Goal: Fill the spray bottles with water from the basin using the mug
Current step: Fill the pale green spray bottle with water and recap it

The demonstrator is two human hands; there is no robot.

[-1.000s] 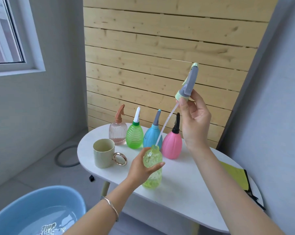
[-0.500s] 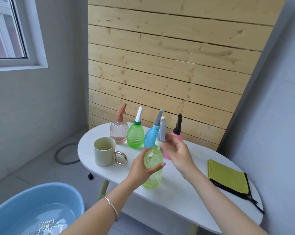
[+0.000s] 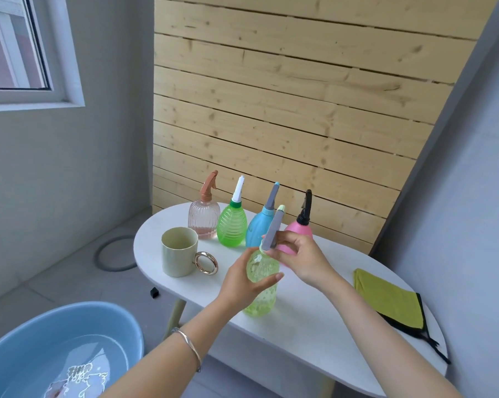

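Plastic as thin as this dimpled yellow-green bottle [image 3: 261, 300] looks should be light and should dent under a hard squeeze. We would therefore hold it round the upper belly, where our left hand [image 3: 239, 288] wraps it as it stands near the near edge of the table [image 3: 314, 334]. Our right hand [image 3: 302, 261] pinches the grey spray head [image 3: 272, 232] low down, at the bottle's neck (likely stiffer than the slim nozzle). Wet, it may turn slippery, though the dimples should help. The mug [image 3: 179, 254] stands to the left, and the basin [image 3: 78, 317] sits on the floor at near left.
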